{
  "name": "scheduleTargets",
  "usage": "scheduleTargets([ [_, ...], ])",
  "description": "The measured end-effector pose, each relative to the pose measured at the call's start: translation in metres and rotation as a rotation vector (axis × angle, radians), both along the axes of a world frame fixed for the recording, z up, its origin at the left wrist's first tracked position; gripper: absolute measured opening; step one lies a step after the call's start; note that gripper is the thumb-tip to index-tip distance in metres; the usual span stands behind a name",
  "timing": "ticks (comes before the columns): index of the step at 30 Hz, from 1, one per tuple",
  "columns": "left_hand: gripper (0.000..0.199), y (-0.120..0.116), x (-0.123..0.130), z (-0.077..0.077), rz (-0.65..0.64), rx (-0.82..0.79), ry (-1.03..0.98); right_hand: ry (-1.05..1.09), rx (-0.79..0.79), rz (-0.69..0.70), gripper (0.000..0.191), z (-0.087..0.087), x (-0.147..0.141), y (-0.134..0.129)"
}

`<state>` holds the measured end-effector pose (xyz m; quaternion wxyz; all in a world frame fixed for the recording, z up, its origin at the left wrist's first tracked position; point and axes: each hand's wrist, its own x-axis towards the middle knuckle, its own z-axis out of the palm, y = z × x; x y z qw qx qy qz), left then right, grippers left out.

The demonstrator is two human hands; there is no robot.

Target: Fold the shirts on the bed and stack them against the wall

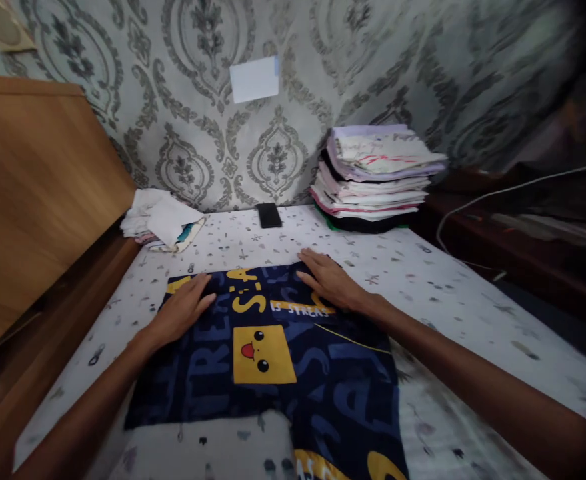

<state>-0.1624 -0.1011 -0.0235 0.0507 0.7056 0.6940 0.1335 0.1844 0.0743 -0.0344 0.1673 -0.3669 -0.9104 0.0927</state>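
Navy garment point(207, 380) under left hand point(181, 312) and right hand point(331, 281), on white sheet point(423, 287).

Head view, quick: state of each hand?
Left hand: open, laid on the navy-and-yellow printed fabric garment.
Right hand: open, laid on the same garment near its far edge.

The person's bare left hand point(185, 308) is lying palm down, its fingers pointing forward and inward, its thumb standing apart. The bare right hand point(327, 277) is mirroring it, well apart, thumb also spreading. Both bare, slender forearms point(463, 367) are slanting inward from the lower corners.
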Motion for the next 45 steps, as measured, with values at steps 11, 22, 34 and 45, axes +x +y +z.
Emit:
scheduleTargets([
  [11, 0.071, 0.002, -0.038, -0.030, 0.166, -0.093, 0.146, -0.153, 0.070, -0.146, 0.069, -0.051, 0.033, 0.026],
  [22, 0.067, 0.000, -0.066, -0.024, 0.289, -0.122, 0.178, 0.081, -0.172, -0.188, 0.067, -0.029, 0.045, 0.022],
  [34, 0.044, -0.026, 0.022, 0.008, -0.167, 0.097, -0.007, 0.182, -0.112, -0.080, 0.049, 0.003, 0.076, -0.042],
  [45, 0.076, -0.024, 0.031, -0.011, -0.087, -0.128, 0.164, 0.028, -0.034, 0.100, 0.056, -0.017, 0.007, -0.030],
])
